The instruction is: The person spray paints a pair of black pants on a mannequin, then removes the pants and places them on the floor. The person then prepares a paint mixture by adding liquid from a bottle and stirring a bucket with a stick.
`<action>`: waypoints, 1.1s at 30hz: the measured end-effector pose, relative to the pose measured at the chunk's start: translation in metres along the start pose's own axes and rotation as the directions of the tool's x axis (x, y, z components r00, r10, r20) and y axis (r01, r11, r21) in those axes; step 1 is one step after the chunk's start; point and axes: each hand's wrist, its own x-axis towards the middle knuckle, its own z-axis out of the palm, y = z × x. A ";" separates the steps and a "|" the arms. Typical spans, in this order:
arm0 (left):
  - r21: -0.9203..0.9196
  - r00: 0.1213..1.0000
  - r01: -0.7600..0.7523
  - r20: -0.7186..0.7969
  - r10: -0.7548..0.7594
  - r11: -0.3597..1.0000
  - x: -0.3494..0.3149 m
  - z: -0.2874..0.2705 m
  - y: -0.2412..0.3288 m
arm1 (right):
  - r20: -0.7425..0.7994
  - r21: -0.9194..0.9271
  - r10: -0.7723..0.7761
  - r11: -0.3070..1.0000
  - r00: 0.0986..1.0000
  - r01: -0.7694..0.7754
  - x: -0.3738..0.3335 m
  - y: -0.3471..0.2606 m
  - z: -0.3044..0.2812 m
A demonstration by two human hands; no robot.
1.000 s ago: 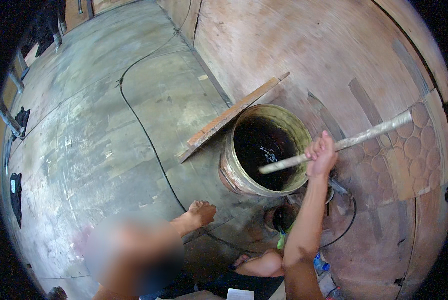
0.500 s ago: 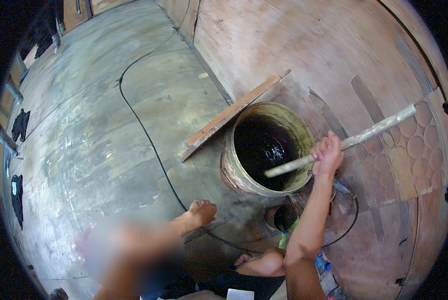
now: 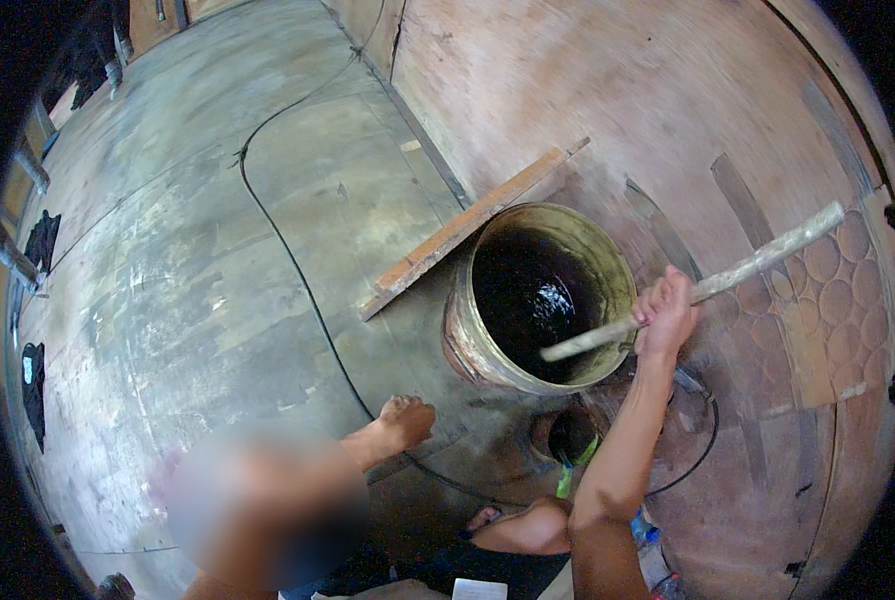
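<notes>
Head view shows the right hand (image 3: 665,315) closed around the pale stick (image 3: 698,290), whose long axis slants down-left from the grip into the drum (image 3: 538,295)'s dark liquid (image 3: 533,300); the left hand is out of sight.

Rusty tan drum (image 3: 468,340) of black liquid (image 3: 538,300), pale grey stick (image 3: 748,265), orange-brown plank (image 3: 468,228), black cable (image 3: 288,250)

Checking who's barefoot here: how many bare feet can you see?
2: one foot on the floor left of the drum, another below it near the forearm. Others may be hidden.
</notes>
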 end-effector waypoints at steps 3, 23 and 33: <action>-0.008 0.999 0.031 0.037 -0.030 0.999 0.001 -0.002 0.000 | -0.158 -0.153 -0.230 0.967 0.960 0.206 0.001 0.003 0.004; 0.014 1.000 -0.018 0.021 0.018 1.000 -0.003 -0.004 0.002 | -0.044 0.219 -0.139 0.965 0.989 0.146 -0.009 0.030 0.015; -0.022 0.999 -0.003 0.038 0.004 1.000 0.003 0.000 -0.002 | -0.188 -0.059 -0.282 0.959 0.941 0.276 -0.002 0.012 0.011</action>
